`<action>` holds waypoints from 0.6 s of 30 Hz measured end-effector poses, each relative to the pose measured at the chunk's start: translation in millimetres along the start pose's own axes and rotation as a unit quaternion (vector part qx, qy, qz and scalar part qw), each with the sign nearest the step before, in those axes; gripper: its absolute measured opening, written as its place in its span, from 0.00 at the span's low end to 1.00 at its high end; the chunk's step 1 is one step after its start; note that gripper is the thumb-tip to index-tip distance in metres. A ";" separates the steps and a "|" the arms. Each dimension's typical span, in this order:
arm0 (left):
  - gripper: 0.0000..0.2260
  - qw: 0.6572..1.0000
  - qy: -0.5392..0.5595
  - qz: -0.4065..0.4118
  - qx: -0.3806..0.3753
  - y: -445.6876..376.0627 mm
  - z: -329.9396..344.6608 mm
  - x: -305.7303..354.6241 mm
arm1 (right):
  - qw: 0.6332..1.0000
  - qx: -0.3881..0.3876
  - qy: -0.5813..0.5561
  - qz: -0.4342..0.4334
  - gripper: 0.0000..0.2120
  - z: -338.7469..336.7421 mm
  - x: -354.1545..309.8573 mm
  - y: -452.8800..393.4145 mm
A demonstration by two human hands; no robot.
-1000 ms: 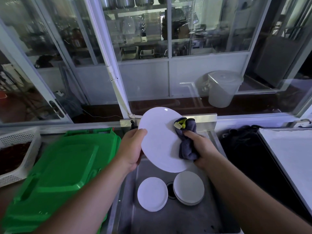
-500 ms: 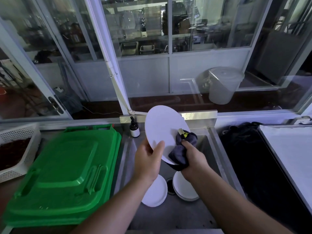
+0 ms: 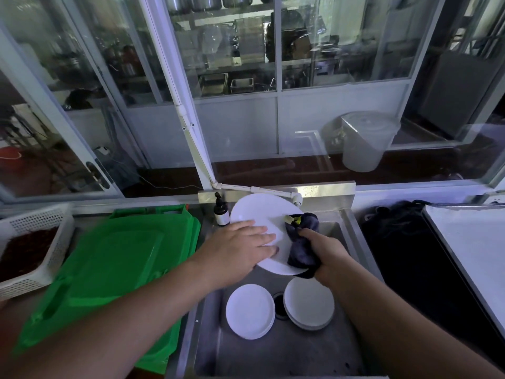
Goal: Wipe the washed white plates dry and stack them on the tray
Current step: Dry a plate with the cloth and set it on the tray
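A large white plate (image 3: 259, 212) is held tilted over the sink. My left hand (image 3: 240, 248) lies over its left face with the fingers stretched straight across; the thumb is hidden under the plate's lower edge. My right hand (image 3: 323, 251) grips a dark cloth (image 3: 302, 242) with a yellow tag, pressed on the plate's right edge. Two low stacks of white plates lie on the sink bottom, one on the left (image 3: 250, 310) and one on the right (image 3: 308, 306). The flat tray (image 3: 470, 242) sits on the counter at the far right.
The steel sink (image 3: 273, 354) is right below my hands. A green plastic lid (image 3: 109, 269) covers the counter on the left, beside a white perforated basket (image 3: 35, 242). A dark pump bottle (image 3: 220, 213) stands at the sink's back left. Dark fabric (image 3: 396, 231) lies left of the tray.
My left hand has slid from the plate's edge onto its face. The plate has tipped flatter and lower. The cloth stays at the right edge.
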State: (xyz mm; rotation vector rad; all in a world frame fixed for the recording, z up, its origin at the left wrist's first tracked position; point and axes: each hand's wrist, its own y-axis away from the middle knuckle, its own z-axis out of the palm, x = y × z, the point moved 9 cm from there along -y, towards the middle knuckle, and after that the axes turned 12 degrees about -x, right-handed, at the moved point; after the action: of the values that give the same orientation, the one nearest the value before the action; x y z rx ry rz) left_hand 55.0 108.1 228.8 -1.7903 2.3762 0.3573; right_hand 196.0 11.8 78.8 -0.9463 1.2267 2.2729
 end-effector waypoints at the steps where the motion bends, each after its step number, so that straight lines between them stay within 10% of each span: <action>1: 0.22 1.000 -0.004 0.010 0.009 0.6 0.2 1.8 | 1.000 -0.001 0.013 0.004 0.18 0.3 1.7 -1.3; 9: 0.21 0.999 -0.010 0.032 -0.011 8.3 7.1 1.4 | 0.996 -0.082 -0.012 0.015 0.15 4.0 5.5 3.4; 18: 0.09 0.940 0.302 -0.135 -0.083 32.2 -17.0 -49.8 | 0.969 -0.166 -0.184 -0.024 0.14 -10.6 -12.2 9.0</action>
State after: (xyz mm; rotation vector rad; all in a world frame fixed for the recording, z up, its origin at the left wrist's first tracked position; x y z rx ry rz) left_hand 38.5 157.9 261.2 -2.5735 2.4490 -0.0458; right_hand 203.0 -2.2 88.6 -0.6059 0.6755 2.5148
